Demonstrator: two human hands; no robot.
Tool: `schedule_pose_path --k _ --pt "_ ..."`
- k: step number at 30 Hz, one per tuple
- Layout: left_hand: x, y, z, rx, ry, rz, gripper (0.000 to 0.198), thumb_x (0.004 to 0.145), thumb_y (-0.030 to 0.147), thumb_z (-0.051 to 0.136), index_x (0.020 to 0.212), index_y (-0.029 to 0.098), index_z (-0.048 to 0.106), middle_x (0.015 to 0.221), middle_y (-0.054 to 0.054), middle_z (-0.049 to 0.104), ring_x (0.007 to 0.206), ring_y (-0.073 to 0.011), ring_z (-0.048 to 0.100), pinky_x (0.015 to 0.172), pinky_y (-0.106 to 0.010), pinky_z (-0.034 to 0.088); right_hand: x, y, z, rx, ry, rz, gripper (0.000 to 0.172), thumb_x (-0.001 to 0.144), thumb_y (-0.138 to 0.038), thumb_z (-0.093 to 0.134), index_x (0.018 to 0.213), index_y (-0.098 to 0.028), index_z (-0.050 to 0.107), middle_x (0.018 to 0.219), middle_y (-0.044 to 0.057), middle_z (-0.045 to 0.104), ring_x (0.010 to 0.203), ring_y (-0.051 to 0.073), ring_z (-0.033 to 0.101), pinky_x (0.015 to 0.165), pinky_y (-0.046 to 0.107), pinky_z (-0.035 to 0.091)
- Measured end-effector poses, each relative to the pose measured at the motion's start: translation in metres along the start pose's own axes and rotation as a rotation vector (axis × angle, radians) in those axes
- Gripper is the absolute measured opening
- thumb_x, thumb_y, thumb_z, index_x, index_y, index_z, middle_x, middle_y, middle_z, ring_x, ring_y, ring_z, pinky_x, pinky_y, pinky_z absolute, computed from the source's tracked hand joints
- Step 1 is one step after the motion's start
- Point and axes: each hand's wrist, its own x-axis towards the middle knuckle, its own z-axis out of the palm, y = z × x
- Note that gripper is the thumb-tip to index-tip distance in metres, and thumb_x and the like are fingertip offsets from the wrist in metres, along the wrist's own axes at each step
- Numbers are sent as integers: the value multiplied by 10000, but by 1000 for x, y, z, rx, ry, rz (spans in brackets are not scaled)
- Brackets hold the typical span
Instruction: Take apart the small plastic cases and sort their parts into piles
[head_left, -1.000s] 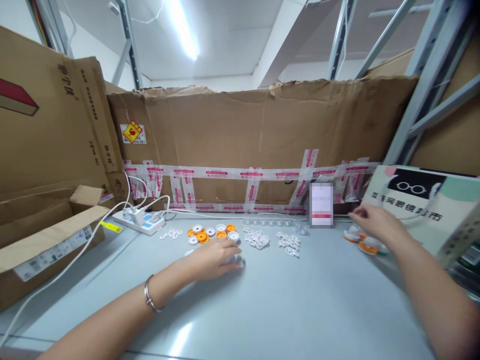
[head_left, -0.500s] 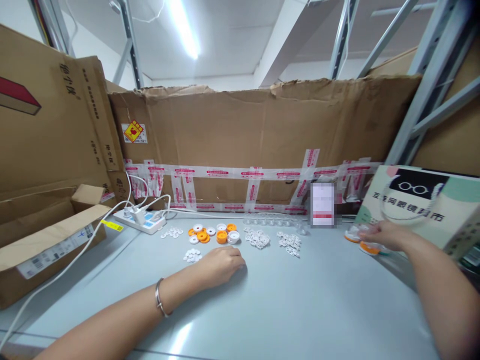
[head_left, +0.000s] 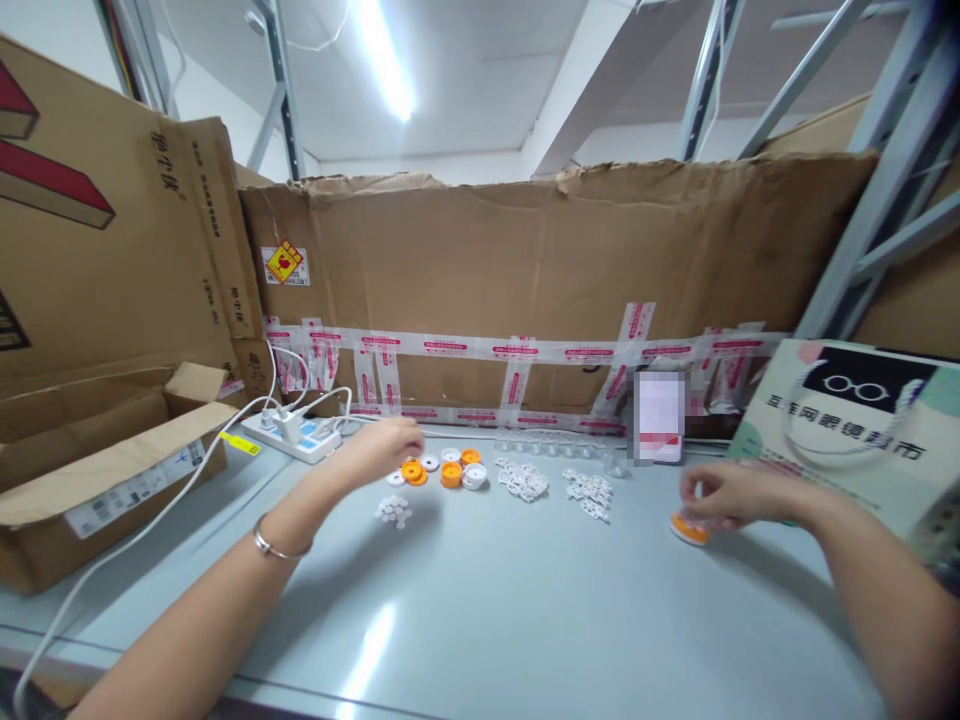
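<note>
Clearly, the two hands are well apart, one at each side of the small parts on the table (head_left: pixel 525 620). The left hand (head_left: pixel 381 450), with a metal bracelet (head_left: pixel 274 542) on its wrist, hangs over the left end of a cluster of orange and white wheels (head_left: pixel 451 474), its fingers bunched and hiding some of what lies under them; whether it pinches anything, I cannot tell. Just below it, on the near side, sits a small heap of white discs (head_left: pixel 394 511). Beyond it and to its left is a power strip (head_left: pixel 296 438) with plugs in it, and further left, beside the forearm, an open box (head_left: pixel 150 470). The right hand (head_left: pixel 727 495) is blurred, thumb and fingers bent down and closed on the top of an orange piece (head_left: pixel 688 531) with a pale lower edge, which shows below the fingertips. Between the hands lie two piles of white links (head_left: pixel 523 480), with a row of clear cups (head_left: pixel 559 444) behind them. A phone (head_left: pixel 660 412), its screen blurred out, leans beyond the right hand and slightly to its left, and a printed bag (head_left: pixel 847 430) stands behind its wrist.
</note>
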Motion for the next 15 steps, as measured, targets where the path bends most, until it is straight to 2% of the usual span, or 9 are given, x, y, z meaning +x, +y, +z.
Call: schedule_pose_path --k 1,3,5,7,10,15 --pt "-4 -17 -7 34 -31 -79 188 763 124 431 737 167 613 782 -33 614 733 -146 548 625 -209 382 -4 -11 2 47 -135 -37 81 628 -214 584 595 -180 519 549 29 585 478 122 529 475 230 370" --pt "-13 -51 -14 73 -187 -267 161 697 103 459 672 164 606 696 -19 618 668 -143 551 585 -207 368 -11 -31 8 60 -291 -110 90 626 -235 581 656 -180 516 624 16 580 509 121 533 486 227 378" --pt "-23 -80 -14 53 -320 -412 156 658 99 475 674 172 611 679 -6 625 631 -137 553 543 -201 356 -16 -49 15 10 -339 -210 133 626 -276 594 703 -185 536 686 3 567 536 117 533 500 223 381" --pt "-29 -98 -8 43 -384 -445 127 609 89 510 635 166 608 646 -2 622 616 -140 554 519 -196 350 -20 -65 23 -35 -355 -332 154 637 -309 601 738 -196 571 725 0 569 609 127 540 537 217 390" --pt "-30 -103 2 40 -408 -439 100 569 96 548 625 161 598 651 -2 617 624 -142 550 507 -190 346 -25 -84 36 -12 -367 -488 157 653 -294 596 788 -215 612 781 6 597 716 144 542 595 211 404" --pt "-23 -83 9 57 -399 -401 137 565 88 528 662 166 585 700 -11 611 641 -143 534 517 -195 343 -29 -98 54 74 -296 -571 147 653 -219 576 789 -231 629 765 2 616 663 136 532 561 214 400"
